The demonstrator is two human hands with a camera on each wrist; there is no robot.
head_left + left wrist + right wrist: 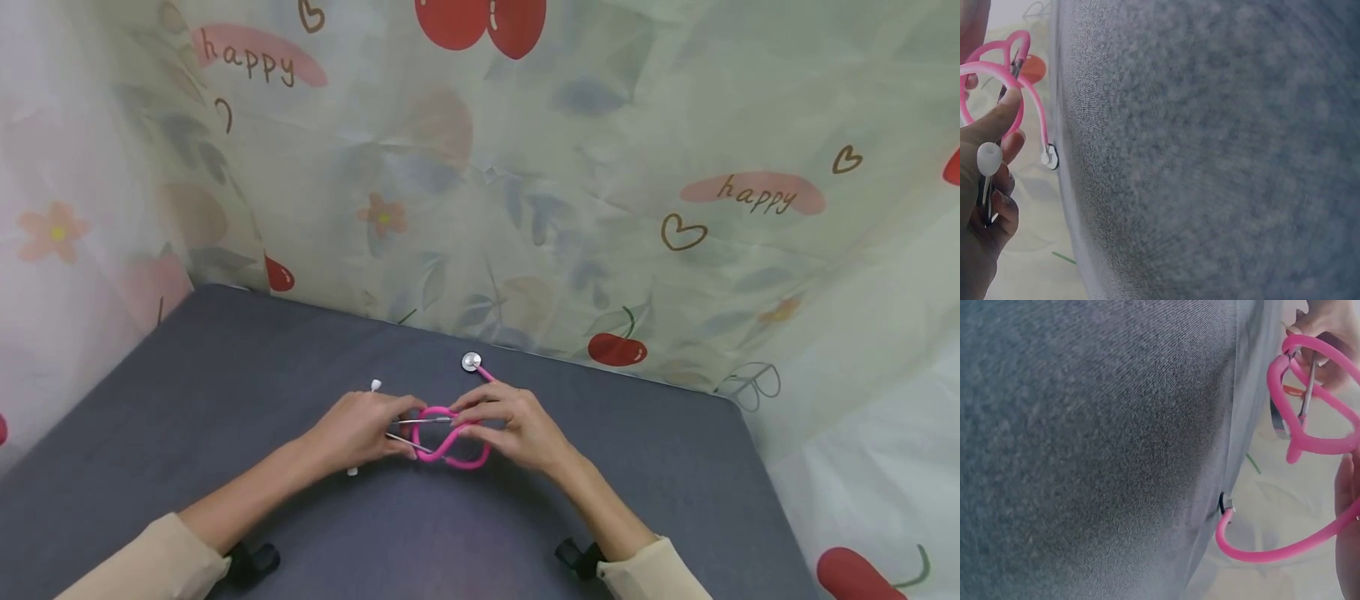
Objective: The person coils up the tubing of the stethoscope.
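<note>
Stethoscope (450, 438) between 2 hands (362, 427) (521, 425), backdrop (480, 217) behind table (405, 533)

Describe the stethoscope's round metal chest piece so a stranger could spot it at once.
Find the far edge of the grey cloth-covered table. Near it, pink tubing runs from the right hand to the round silver chest piece, whose dark rim sets it apart from the small white ear tips.

Grey table (660, 450), stethoscope chestpiece (471, 362) on it.

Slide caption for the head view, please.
Left hand and right hand hold a looped pink stethoscope over a dark grey table, its round chestpiece showing beyond the right hand.
</note>
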